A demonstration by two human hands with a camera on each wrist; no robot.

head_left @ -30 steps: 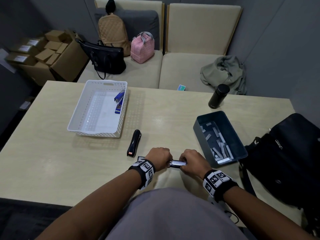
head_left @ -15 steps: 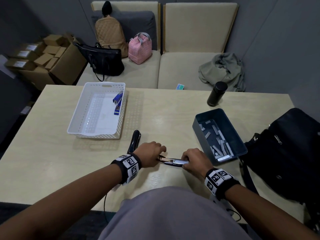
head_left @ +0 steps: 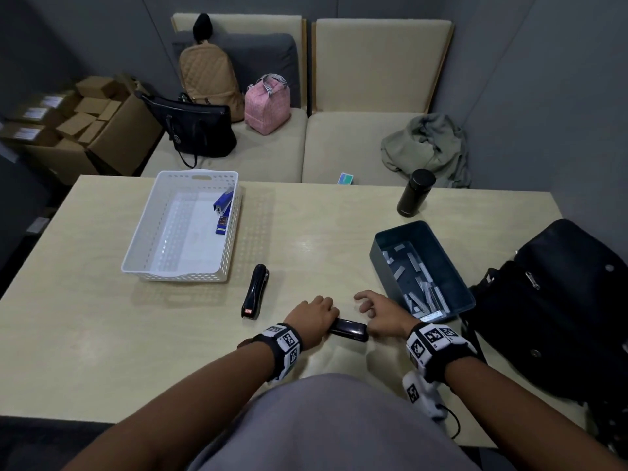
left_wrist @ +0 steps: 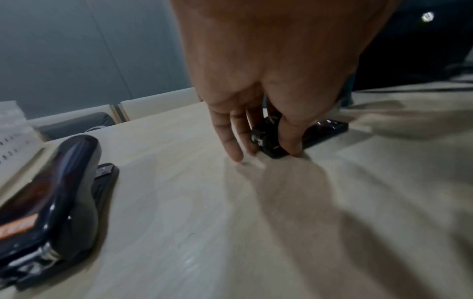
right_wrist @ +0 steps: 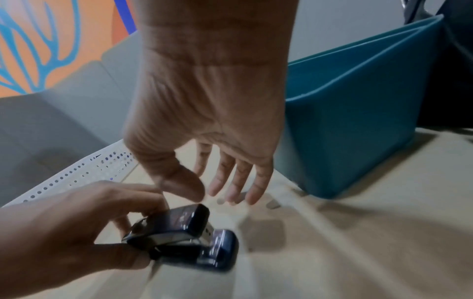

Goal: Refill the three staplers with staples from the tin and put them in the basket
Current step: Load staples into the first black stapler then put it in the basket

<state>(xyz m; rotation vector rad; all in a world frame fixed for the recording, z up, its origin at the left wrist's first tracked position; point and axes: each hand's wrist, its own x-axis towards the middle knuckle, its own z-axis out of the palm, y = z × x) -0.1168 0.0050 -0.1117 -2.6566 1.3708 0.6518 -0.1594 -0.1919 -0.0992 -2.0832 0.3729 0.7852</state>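
A small black stapler point(head_left: 350, 329) lies near the table's front edge with its top down. My left hand point(head_left: 319, 314) grips its left end, thumb and fingers point(left_wrist: 289, 141) pinching the hinge end. My right hand point(head_left: 370, 305) hovers open just right of it, fingers spread, holding nothing point(right_wrist: 220, 194). A second black stapler point(head_left: 255, 292) lies on the table to the left. A blue stapler point(head_left: 222, 209) leans in the white basket point(head_left: 183, 277). The dark teal tin point(head_left: 455, 297) holding several staple strips point(head_left: 421, 283) stands beside my right hand.
A black bottle point(head_left: 415, 193) stands at the table's far edge behind the tin. A large black bag point(head_left: 560, 300) fills the table's right end, close against the tin. Beyond the table is a beige sofa with several bags on it.
The stapler showed its metal magazine half a second ago; now its top is down. My right hand has let go of it and lifted toward the tin. My left hand still holds it.
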